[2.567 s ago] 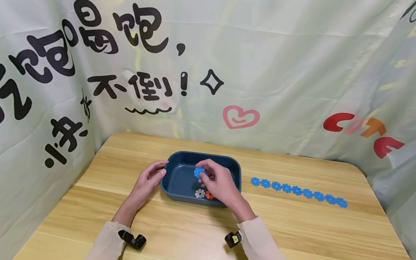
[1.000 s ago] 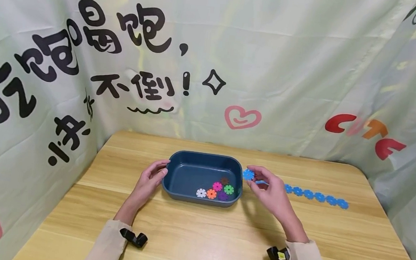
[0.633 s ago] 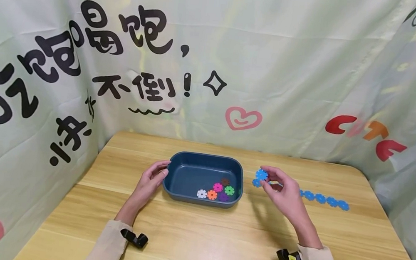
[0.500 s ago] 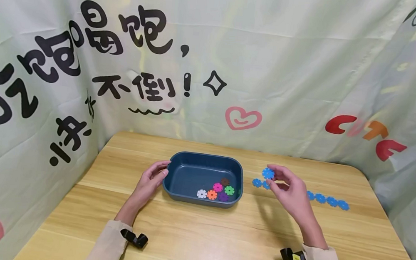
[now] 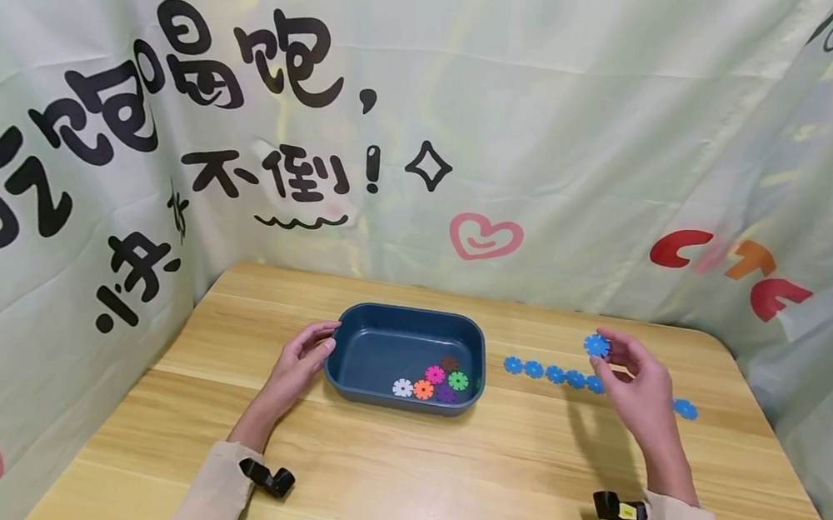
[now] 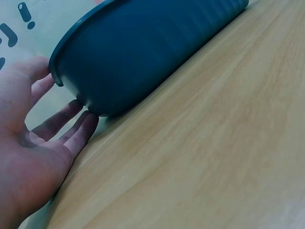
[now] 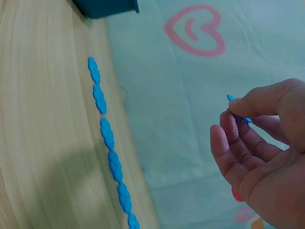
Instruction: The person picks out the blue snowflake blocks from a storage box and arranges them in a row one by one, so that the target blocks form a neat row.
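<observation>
In the head view my right hand pinches a blue notched plastic disc between thumb and fingers, above a row of matching blue discs. The right wrist view shows this held disc edge-on, mostly covered by the fingers. Part of the row is hidden behind the hand. My left hand rests its fingers on the left end of a dark blue tray. In the left wrist view, its relaxed fingers touch the tray's outer wall and lower corner.
Inside the tray lie loose notched discs: white, orange, pink, green, purple and brown. A printed cloth hangs behind the wooden table.
My right hand has lifted a blue disc out of the tray and carried it right, along and above the row. My left hand has stayed at the tray's left end.
</observation>
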Demonstrator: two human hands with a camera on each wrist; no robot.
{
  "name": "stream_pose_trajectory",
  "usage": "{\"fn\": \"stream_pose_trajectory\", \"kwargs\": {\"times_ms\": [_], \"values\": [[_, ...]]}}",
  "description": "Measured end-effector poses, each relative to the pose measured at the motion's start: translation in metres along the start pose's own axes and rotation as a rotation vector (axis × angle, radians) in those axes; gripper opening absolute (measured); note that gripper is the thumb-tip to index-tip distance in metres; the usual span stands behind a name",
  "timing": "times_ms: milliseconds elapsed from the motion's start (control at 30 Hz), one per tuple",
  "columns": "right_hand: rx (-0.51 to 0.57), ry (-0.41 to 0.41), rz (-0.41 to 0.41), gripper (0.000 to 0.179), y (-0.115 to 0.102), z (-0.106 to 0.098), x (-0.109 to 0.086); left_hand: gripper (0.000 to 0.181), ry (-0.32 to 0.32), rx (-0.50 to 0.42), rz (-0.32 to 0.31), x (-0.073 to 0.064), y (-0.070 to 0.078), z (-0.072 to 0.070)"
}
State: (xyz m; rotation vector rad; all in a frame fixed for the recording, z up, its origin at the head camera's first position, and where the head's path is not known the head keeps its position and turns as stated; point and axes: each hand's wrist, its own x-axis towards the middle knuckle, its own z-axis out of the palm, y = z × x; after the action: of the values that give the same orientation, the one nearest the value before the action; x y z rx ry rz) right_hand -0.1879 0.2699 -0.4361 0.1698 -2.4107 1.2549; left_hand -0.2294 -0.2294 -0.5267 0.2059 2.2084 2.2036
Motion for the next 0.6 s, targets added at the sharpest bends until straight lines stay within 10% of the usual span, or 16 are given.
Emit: {"fn": "stream_pose_trajectory", "kwargs": {"times_ms": [600], "values": [[0.022, 0.141, 0.170, 0.042, 0.041, -0.049, -0.002, 0.044, 0.002, 0.017, 0.003, 0.001, -0.001, 0.000]]}}
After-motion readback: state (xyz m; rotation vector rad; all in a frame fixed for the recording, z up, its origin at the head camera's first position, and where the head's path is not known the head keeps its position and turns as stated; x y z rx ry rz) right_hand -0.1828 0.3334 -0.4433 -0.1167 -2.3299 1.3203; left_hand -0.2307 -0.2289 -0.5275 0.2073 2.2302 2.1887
